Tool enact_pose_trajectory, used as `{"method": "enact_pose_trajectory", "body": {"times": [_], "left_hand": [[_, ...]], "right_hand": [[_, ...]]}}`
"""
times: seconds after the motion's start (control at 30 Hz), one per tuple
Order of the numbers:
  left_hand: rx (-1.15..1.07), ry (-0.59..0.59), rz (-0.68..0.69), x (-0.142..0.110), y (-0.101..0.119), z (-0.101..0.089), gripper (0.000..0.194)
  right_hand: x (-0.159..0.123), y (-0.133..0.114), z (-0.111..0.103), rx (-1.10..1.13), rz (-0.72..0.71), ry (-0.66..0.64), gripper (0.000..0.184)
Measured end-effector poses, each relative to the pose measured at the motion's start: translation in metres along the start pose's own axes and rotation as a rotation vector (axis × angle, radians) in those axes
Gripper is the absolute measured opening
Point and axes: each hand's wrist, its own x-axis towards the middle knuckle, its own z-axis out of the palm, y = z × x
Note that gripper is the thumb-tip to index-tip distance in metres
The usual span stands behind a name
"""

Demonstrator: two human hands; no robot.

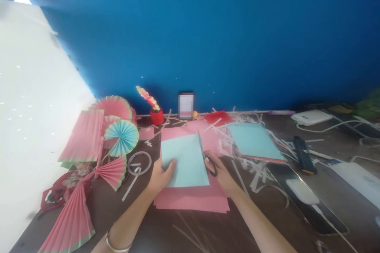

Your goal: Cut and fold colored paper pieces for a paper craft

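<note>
A light blue sheet of paper [187, 158] is in front of me, above a stack of pink paper [190, 199]. My left hand [161, 174] grips the blue sheet at its left edge, thumb on top and fingers hidden underneath. Along the sheet's right edge, my right hand [220, 170] is closed around the black handles of a pair of scissors [211, 167]. The blades point away from me beside the blue edge; how far apart they are is too blurred to tell.
Folded paper fans [121, 138] crowd the left side near a roll of tape [139, 163]. Paper strips [257, 176] litter the right, around another blue sheet [255, 140]. A red pot [157, 116] and a phone-like screen [186, 105] stand at the blue wall. Cabled devices [311, 118] lie right.
</note>
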Motion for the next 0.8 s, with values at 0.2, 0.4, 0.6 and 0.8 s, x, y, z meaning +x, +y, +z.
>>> {"method": "enact_pose_trajectory", "body": {"times": [0.2,0.4,0.6,0.8], "left_hand": [[0.004,-0.036,-0.004,-0.0007,0.0007,0.0009,0.031],[-0.019,-0.035,-0.006,-0.0002,0.0003,0.0005,0.031],[-0.022,-0.023,-0.031,0.0009,0.0004,-0.0001,0.032],[-0.011,-0.015,-0.034,0.0011,0.0016,0.0,0.033]], "right_hand": [[-0.0023,0.0001,0.0002,0.008,0.004,0.054,0.033],[-0.001,-0.0027,-0.0015,0.01,0.003,-0.014,0.03],[-0.0015,-0.0055,-0.0003,-0.006,-0.005,0.007,0.033],[0.0007,-0.0054,0.0003,0.011,-0.006,-0.016,0.033]]}}
